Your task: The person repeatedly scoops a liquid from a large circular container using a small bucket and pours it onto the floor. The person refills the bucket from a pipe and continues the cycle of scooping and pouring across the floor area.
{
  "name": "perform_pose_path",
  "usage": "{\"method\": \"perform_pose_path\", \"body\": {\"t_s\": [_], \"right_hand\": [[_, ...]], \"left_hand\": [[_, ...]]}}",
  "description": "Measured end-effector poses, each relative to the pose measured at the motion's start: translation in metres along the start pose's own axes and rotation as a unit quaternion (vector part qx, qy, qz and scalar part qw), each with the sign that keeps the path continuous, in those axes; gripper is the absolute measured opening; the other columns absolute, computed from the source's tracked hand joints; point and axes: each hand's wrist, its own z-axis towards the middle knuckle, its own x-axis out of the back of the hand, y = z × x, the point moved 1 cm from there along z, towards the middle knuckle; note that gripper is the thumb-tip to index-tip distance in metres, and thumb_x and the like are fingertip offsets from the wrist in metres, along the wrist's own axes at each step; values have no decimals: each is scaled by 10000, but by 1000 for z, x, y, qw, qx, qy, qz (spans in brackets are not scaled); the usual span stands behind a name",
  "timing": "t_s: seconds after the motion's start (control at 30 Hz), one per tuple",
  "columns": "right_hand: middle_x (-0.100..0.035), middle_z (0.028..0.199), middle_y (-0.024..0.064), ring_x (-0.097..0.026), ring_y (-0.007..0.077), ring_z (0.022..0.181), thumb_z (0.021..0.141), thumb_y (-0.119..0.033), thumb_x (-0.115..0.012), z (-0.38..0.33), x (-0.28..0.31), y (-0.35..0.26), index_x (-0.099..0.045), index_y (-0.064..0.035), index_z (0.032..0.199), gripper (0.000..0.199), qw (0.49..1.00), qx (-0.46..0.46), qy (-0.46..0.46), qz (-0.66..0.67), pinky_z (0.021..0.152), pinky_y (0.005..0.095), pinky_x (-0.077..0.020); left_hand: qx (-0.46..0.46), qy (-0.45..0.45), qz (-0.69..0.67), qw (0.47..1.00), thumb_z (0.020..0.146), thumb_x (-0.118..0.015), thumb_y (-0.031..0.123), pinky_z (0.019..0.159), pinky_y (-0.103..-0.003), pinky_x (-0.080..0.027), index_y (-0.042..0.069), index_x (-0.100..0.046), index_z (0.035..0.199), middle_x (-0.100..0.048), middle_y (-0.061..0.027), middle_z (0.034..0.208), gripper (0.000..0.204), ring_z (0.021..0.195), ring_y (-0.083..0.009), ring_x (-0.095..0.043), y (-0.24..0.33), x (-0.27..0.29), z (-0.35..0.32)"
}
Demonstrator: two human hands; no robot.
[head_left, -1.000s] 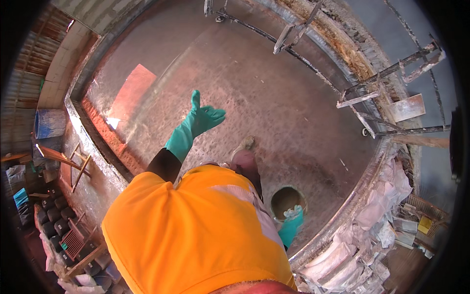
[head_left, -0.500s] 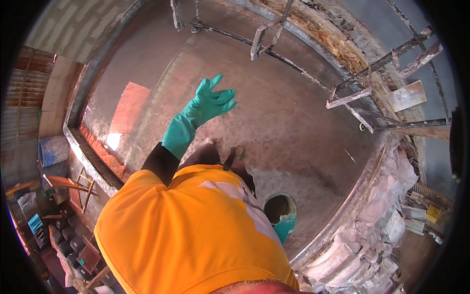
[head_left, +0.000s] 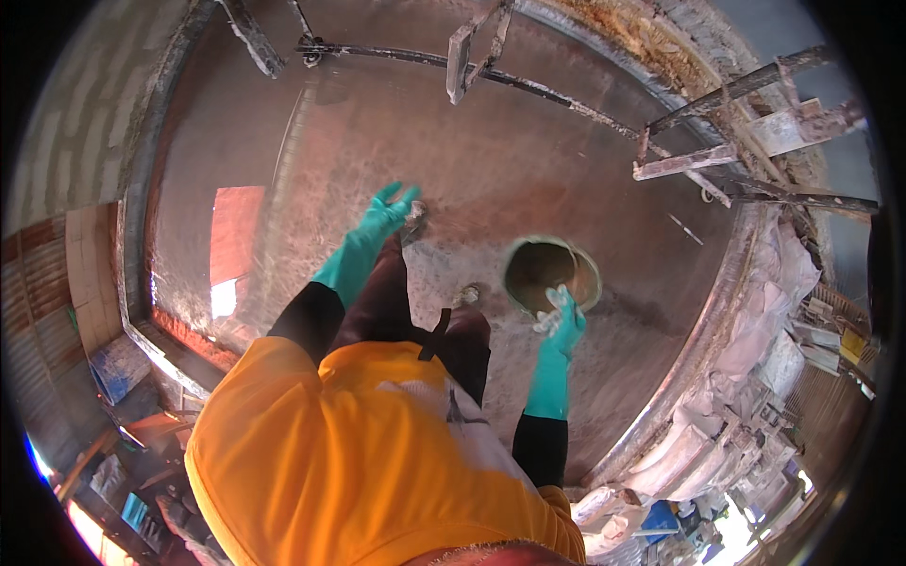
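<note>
My left hand (head_left: 385, 212), in a long teal rubber glove, reaches forward over the wet brown floor (head_left: 330, 141) with fingers apart and nothing in them. At the near rim of a greenish bucket (head_left: 538, 267), my right hand (head_left: 564, 319) in a matching glove is closed on the bucket, its fingers partly hidden. Whitish matter coats those fingers. A thin handle runs down the bucket's right side toward this hand. The bucket's inside looks brownish and mostly shaded.
Rusty metal framing (head_left: 528, 85) crosses the far side. Along the right edge lie piled pale sacks (head_left: 755, 330). A low concrete wall (head_left: 137, 189) bounds the left. A blue drum (head_left: 123, 368) stands beyond it. Sunlit patches (head_left: 236, 222) mark the floor.
The bucket and my right hand have swung forward, so the right forearm now shows. My left hand has lowered slightly, and the view has shifted.
</note>
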Motion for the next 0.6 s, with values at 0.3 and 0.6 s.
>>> {"method": "perform_pose_path", "body": {"t_s": [0.3, 0.6], "right_hand": [[-718, 795, 135, -442, 112, 352, 932, -441, -667, 78, -276, 58, -687, -14, 938, 427, 972, -134, -191, -29, 337, 280, -358], [-625, 620, 90, -553, 164, 476, 958, -533, -596, 209, -494, 228, -703, -4, 821, 557, 875, -150, -459, 46, 481, 287, -457]], "left_hand": [[-8, 110, 200, 974, 935, -686, 114, 844, -285, -507, 42, -598, 1161, -648, -64, 1055, 253, 963, -143, -601, -91, 71, 144], [-86, 319, 256, 908, 936, -660, 222, 698, -319, -498, 43, -585, 976, -642, -45, 847, 199, 754, -136, -596, -96, 258, 231]]}}
